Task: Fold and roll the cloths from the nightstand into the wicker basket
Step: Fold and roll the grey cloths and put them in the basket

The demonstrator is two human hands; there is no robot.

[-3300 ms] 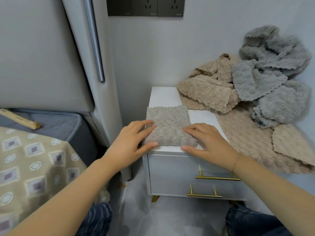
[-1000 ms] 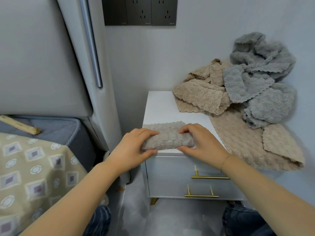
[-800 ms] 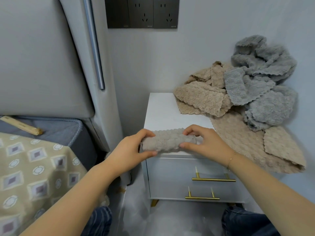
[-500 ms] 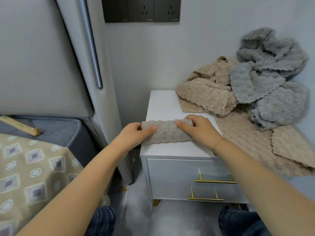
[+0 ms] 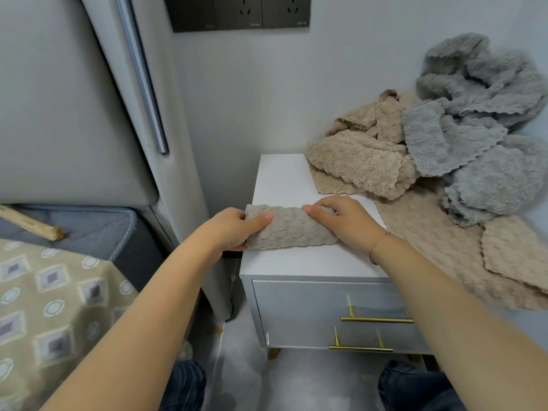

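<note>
The rolled cloth (image 5: pixel 289 228) lies across the nightstand (image 5: pixel 296 262) near its front left edge. The left hand (image 5: pixel 234 229) grips its left end, thumb on top; the right hand (image 5: pixel 344 218) curls its fingers over the right end. Loose beige cloths (image 5: pixel 358 164) and grey cloths (image 5: pixel 480 137) are heaped behind, to the right.

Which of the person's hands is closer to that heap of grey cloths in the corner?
The right hand. It grips the rolled cloth's right end, just left of the grey cloths; the left hand grips the far end.
</note>
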